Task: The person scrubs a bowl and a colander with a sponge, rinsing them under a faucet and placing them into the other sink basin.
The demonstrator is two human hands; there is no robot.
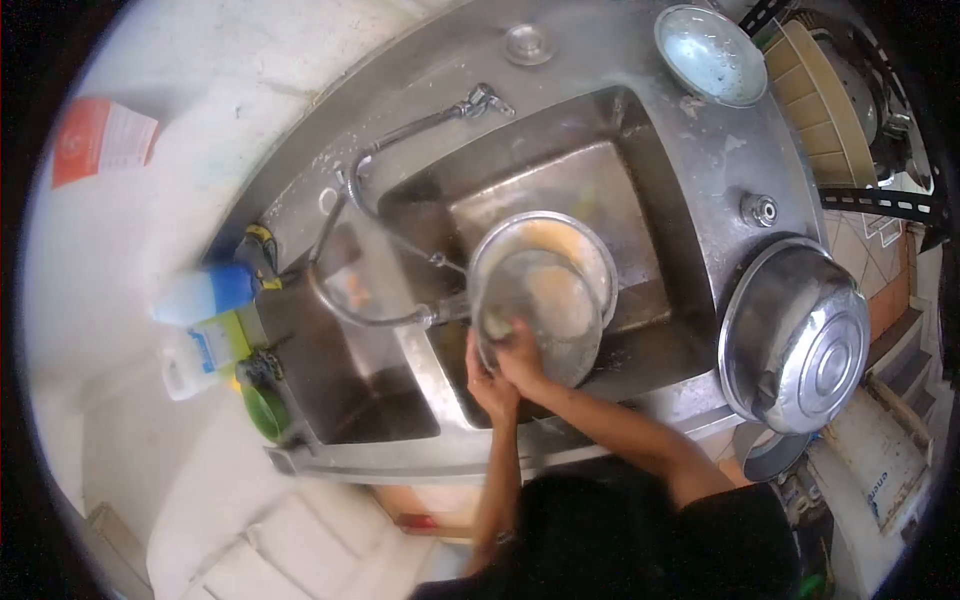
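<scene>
A round grey metal bowl (pixel 565 345) is tilted over the right sink basin. My left hand (pixel 490 390) is closed on its near left rim. Inside that rim my right hand (pixel 522 362) presses on the surface, fingers bent and blurred. A small pale greenish patch shows at the fingertips, and I cannot tell what it is. Behind the bowl, and partly hidden by it, a larger metal basin (pixel 500 238) with a yellowish inside stands in the sink. The metal hose faucet (pixel 385 318) ends just left of the bowl.
The steel double sink (pixel 418 375) has a second basin on the left. A wet metal bowl (pixel 705 60) sits at the back right, a large upturned pot (pixel 795 340) at the right edge. A blue bottle (pixel 215 293), a white-green jug (pixel 208 352) and a green bowl (pixel 264 410) stand left.
</scene>
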